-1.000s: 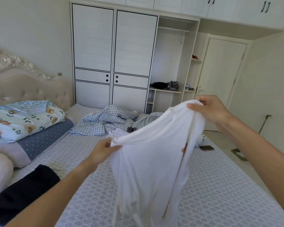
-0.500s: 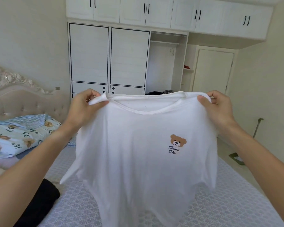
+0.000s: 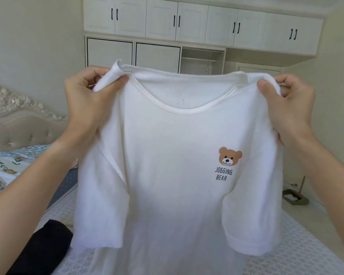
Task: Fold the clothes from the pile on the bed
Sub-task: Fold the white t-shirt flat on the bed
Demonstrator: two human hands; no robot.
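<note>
The shirt (image 3: 167, 155) hangs between the left hand (image 3: 87, 100) and right hand (image 3: 290, 108), above the bed (image 3: 306, 245), wardrobe (image 3: 187, 26) behind.

**Both hands raised, each pinching a shoulder of the shirt**

The left hand (image 3: 87, 100) and right hand (image 3: 288, 108) are lifted at about the same height, well apart. Each thumb presses cloth against curled fingers, gripping one shoulder of the white T-shirt (image 3: 173, 155). Both bare forearms slant up from the lower corners toward the hands.
</note>
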